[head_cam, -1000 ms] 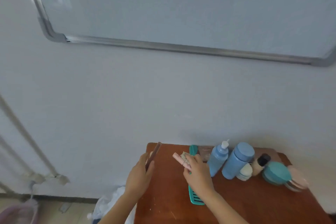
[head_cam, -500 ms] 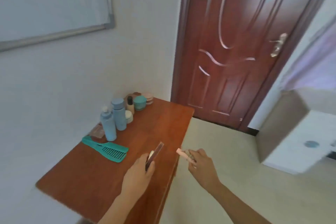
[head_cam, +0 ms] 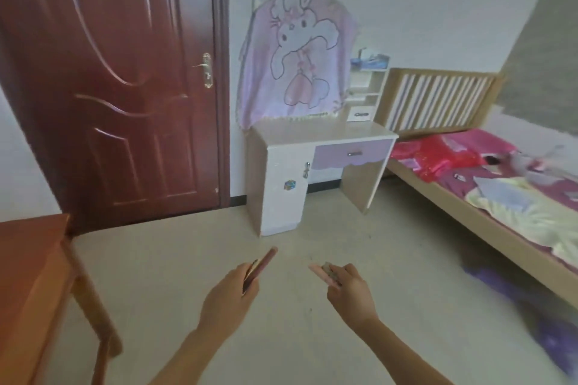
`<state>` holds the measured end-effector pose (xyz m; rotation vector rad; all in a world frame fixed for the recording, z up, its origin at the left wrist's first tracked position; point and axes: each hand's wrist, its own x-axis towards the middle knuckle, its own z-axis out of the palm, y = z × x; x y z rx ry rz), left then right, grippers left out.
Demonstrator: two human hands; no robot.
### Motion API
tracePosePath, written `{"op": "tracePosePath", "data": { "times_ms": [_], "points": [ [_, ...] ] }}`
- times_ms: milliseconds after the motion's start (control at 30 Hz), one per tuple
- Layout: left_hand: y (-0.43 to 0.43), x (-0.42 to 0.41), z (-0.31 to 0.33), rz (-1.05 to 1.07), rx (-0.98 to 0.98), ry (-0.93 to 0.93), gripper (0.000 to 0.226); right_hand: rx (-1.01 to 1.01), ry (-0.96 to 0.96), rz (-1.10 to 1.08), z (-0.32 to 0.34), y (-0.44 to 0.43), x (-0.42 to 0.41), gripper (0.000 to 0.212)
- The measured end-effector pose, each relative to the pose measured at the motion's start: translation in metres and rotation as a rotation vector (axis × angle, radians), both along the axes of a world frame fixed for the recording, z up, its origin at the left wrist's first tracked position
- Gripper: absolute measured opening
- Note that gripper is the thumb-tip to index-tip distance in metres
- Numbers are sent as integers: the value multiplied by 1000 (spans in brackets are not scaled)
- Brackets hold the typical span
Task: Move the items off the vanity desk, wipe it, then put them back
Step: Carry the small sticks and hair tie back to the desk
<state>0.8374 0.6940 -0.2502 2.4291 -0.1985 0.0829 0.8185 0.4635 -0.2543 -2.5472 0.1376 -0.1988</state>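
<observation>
My left hand grips a thin, flat reddish-brown case that sticks up and forward from my fingers. A slim pink tube and a small greyish item lie pinched in my right hand. Both hands are held out over the bare floor in the middle of the room. The white vanity desk with a lilac drawer stands ahead against the far wall, its mirror covered by a pink cartoon cloth. Its top looks bare apart from a small white shelf unit at the right.
A reddish-brown wooden table fills the left edge. A dark red door is shut behind it. A wooden bed with pink and yellow bedding runs along the right side. Beige floor lies between me and the desk.
The view has swung right, away from the brown table with the bottles and comb, past the door, to face the vanity desk and bed. Both hands keep hold of the same items.
</observation>
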Motion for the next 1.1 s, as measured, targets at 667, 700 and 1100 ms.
{"op": "tracePosePath", "data": {
  "times_ms": [667,700,1100],
  "points": [
    [-212,144,-10,-89,-68,28,20,26,-28,-150,-14,-223,96,22],
    [-216,160,-8,-84,-79,19,21,9,-47,-140,-11,-226,113,21],
    [-228,328,-9,-13,-97,31,17,-11,-14,-70,-9,-251,302,24]
  ]
}}
